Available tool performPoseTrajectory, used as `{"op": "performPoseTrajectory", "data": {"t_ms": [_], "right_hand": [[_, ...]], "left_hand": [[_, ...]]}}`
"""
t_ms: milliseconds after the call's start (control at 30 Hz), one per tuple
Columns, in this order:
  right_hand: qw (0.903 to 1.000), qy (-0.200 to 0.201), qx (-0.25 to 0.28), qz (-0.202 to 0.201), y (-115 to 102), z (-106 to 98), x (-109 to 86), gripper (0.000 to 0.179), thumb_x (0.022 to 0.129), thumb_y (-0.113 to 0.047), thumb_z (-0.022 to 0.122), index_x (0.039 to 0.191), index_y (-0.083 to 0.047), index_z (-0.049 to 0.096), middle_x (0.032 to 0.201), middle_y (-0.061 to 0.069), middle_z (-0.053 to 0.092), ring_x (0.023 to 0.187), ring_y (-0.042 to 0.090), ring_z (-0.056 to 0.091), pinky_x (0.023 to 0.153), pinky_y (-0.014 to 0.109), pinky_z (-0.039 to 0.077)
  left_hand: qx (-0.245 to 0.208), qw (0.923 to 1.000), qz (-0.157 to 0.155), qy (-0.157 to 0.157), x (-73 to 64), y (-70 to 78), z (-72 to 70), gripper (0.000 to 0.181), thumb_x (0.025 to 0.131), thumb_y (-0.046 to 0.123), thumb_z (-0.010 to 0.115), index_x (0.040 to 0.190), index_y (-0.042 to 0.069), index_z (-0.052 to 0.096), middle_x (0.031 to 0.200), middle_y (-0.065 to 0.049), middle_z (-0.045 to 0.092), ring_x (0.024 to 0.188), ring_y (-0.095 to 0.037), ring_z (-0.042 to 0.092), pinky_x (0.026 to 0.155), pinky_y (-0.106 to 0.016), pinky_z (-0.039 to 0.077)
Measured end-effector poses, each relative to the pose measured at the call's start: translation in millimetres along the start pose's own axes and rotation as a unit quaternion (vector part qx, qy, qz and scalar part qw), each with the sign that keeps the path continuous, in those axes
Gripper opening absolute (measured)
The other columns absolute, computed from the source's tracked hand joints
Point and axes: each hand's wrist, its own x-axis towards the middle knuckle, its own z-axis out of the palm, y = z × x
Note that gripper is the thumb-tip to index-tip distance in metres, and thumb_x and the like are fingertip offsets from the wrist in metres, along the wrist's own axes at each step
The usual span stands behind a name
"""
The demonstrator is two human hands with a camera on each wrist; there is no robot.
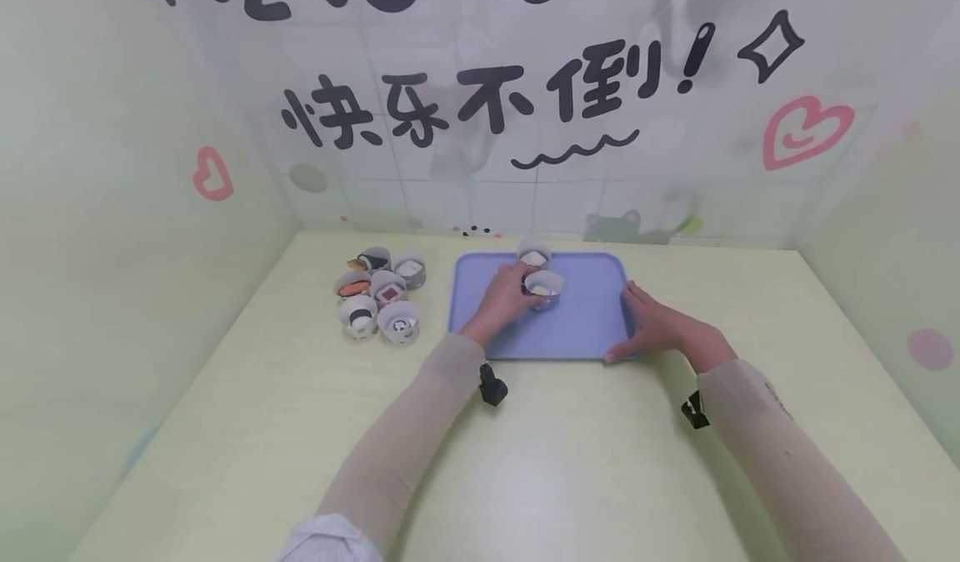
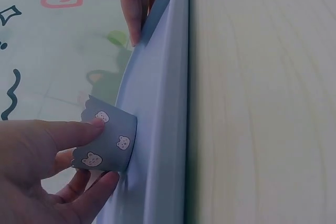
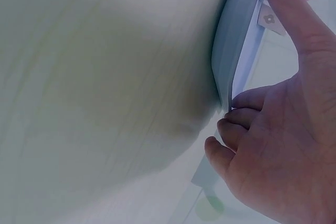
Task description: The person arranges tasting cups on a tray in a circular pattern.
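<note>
A blue tray (image 1: 592, 312) lies on the table. My left hand (image 1: 504, 299) holds a grey paper baking cup (image 1: 545, 283) over the tray's middle. Small bear faces on the cup's wall show in the left wrist view, where the left hand (image 2: 47, 166) has its thumb and fingers around it; its base is at or just above the tray surface. Behind it, near the tray's far edge, is another paper cup (image 1: 533, 253) with a white filling. My right hand (image 1: 656, 326) rests against the tray's right side, thumb at the near corner, fingers spread along the edge.
Left of the tray, several paper cups stand in a cluster, among them one with an orange piece (image 1: 354, 285) and one with a white-and-black piece (image 1: 360, 318). A printed wall sheet (image 1: 465, 187) rises behind the table (image 1: 525, 462).
</note>
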Motion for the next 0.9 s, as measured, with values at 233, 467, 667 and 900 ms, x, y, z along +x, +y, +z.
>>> {"op": "performPoseTrajectory", "data": {"t_ms": [233,467,667,900], "right_hand": [[1.0,0.0,-0.001,0.002,-0.4,1.2,-1.2,0.136,0.071,-0.05,0.086,0.15,0.019,0.0,0.158,0.041,-0.006,0.149,0.055,-0.001,0.123,0.063,0.01],[1.0,-0.004,-0.001,0.004,-0.8,0.9,1.0,0.134,0.073,-0.05,0.085,0.15,0.019,0.0,0.158,0.041,-0.006,0.148,0.055,-0.001,0.123,0.062,0.009],[0.9999,-0.005,-0.01,-0.003,-1.9,-3.0,3.6,0.134,0.072,-0.049,0.086,0.15,0.02,0.0,0.157,0.042,-0.006,0.148,0.056,0.0,0.123,0.062,0.011],[0.9998,-0.019,0.004,0.011,-5.3,-4.0,1.5,0.134,0.072,-0.046,0.087,0.151,0.019,0.0,0.158,0.042,-0.007,0.149,0.055,-0.002,0.122,0.064,0.009]], "left_hand": [[-0.011,0.9996,-0.011,0.025,0.5,10.7,9.3,0.054,0.084,0.02,0.081,0.129,0.005,0.055,0.118,-0.011,0.064,0.108,-0.024,0.061,0.096,-0.036,0.052],[0.007,0.9972,-0.043,0.06,2.0,17.0,19.0,0.041,0.087,0.029,0.078,0.11,0.011,0.049,0.097,-0.004,0.067,0.083,-0.018,0.061,0.071,-0.028,0.047],[0.018,0.9961,-0.042,0.076,2.1,18.5,15.4,0.033,0.09,0.031,0.074,0.107,0.012,0.054,0.096,-0.002,0.066,0.082,-0.017,0.059,0.071,-0.029,0.047],[0.043,0.9972,-0.04,0.047,-4.5,14.2,5.7,0.028,0.09,0.035,0.073,0.103,0.014,0.061,0.098,-0.001,0.069,0.087,-0.017,0.063,0.076,-0.029,0.05]]}}
